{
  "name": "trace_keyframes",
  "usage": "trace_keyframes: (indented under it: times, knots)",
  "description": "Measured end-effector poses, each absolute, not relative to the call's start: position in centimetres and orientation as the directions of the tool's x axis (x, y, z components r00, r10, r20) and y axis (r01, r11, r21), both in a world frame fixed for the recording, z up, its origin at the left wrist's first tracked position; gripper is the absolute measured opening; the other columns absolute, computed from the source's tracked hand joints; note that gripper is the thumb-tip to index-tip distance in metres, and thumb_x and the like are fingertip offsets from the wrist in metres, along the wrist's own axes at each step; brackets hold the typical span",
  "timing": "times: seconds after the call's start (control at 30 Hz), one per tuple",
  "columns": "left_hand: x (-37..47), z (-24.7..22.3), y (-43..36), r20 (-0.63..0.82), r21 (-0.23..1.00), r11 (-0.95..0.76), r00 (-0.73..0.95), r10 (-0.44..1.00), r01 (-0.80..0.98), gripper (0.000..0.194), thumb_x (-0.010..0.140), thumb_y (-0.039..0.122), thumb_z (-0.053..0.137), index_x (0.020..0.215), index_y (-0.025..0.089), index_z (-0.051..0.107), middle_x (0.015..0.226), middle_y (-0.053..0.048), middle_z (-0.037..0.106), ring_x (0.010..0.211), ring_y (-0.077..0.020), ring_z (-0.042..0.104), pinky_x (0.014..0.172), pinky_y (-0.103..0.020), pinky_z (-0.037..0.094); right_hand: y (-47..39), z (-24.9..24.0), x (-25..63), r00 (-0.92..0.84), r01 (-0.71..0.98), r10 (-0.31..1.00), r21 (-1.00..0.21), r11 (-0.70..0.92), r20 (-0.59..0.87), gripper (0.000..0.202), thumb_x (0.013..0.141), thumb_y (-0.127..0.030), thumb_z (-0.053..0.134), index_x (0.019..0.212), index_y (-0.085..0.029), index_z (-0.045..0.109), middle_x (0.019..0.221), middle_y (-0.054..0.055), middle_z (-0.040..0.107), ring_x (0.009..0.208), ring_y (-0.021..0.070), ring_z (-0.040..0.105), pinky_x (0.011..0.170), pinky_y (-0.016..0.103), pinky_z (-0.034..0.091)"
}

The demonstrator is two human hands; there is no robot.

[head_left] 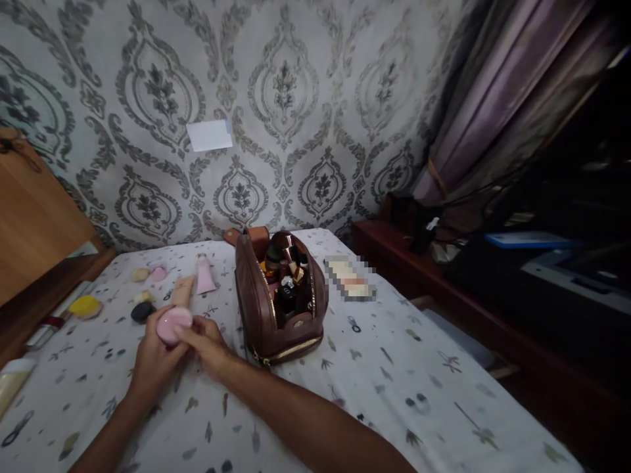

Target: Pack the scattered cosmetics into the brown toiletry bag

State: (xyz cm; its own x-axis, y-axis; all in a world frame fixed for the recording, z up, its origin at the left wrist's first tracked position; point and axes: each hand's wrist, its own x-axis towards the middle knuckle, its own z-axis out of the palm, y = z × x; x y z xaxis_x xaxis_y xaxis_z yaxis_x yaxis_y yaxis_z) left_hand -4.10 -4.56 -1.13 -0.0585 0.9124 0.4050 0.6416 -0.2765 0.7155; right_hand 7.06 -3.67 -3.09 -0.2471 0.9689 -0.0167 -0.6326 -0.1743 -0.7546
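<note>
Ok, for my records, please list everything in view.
bag: one, brown, centre, jumbled items inside
round item: one, pink, left of bag
tube: one, pink, left of bag
beige item: one, beige, beyond round item
dark piece: one, black, left of round item
small pieces: three, cream and pink, left
yellow item: one, yellow, left
pale containers: uncounted, whitish, left edge
pixelated item: one, obscured, right of bag
cloth: one, white patterned, underneath
wall: one, grey patterned, behind
card: one, white, on wall
curtain: one, purple, right
wooden panel: one, brown, left
furniture: uncounted, dark, right
flat item: one, blue, right
left hand: one, holding round item
right hand: one, touching round item
</note>
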Motion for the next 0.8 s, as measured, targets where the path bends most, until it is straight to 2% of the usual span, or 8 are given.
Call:
trace_keyframes:
  times: [0.13,0.3,0.53,0.67,0.8]
  knots:
    - [-4.4,-1.3,-4.8,0.437,0.664,-0.27,-0.069,0.897,0.697,0.062,0.07,0.053,0.062,0.121,0.021,0.047,0.112,-0.01,0.062,0.09,-0.0287,0.066,0.074,-0.039,0.055,-4.0,-2.6,7.2,-0.151,-0.493,0.988,-0.867,-0.081,-0.006,0.059,0.046,-0.045,0.088,0.093,-0.019,0.065,0.087,0.0,0.068,0.085,0.0187,0.063,0.083,0.031,0.049]
    - [-4.7,-1.7,-4.8,0.404,0.643,-0.226,-0.074,0.912,0.732,0.069,0.07,0.054,0.064,0.128,0.023,0.043,0.115,-0.012,0.063,0.09,-0.0308,0.068,0.07,-0.04,0.056,-4.6,-2.3,7.4,-0.104,-0.43,0.985,-0.899,0.08,0.137,0.072,0.048,-0.034,0.087,0.113,-0.023,0.059,0.105,0.001,0.067,0.096,0.0203,0.062,0.088,0.032,0.049]
    - [-4.8,-2.1,-4.5,0.414,0.652,-0.237,-0.077,0.907,0.721,0.071,0.072,0.053,0.064,0.13,0.02,0.042,0.121,-0.014,0.062,0.097,-0.0319,0.068,0.078,-0.041,0.057,-4.8,-2.2,7.6,0.013,-0.275,0.974,-0.935,0.223,0.228,0.05,0.056,-0.033,0.083,0.101,-0.021,0.065,0.099,0.002,0.066,0.093,0.0206,0.061,0.085,0.031,0.049]
    - [-4.9,-1.9,-4.7,0.436,0.642,-0.3,-0.013,0.9,0.706,0.07,0.074,0.051,0.061,0.133,0.02,0.039,0.126,-0.015,0.06,0.105,-0.0324,0.066,0.084,-0.043,0.055,-4.5,-1.9,7.7,-0.043,-0.374,0.979,-0.912,0.17,0.2,0.045,0.061,-0.038,0.079,0.101,-0.021,0.066,0.097,0.002,0.068,0.09,0.0203,0.063,0.085,0.032,0.05]
    - [-4.7,-1.4,-4.9,0.456,0.627,-0.302,-0.023,0.89,0.718,0.07,0.075,0.054,0.06,0.132,0.019,0.041,0.127,-0.016,0.059,0.106,-0.0339,0.065,0.084,-0.045,0.055,-4.2,-2.0,7.7,-0.059,-0.407,0.987,-0.907,0.111,0.147,0.036,0.066,-0.046,0.074,0.091,-0.021,0.065,0.089,0.001,0.068,0.087,0.0204,0.064,0.085,0.033,0.051]
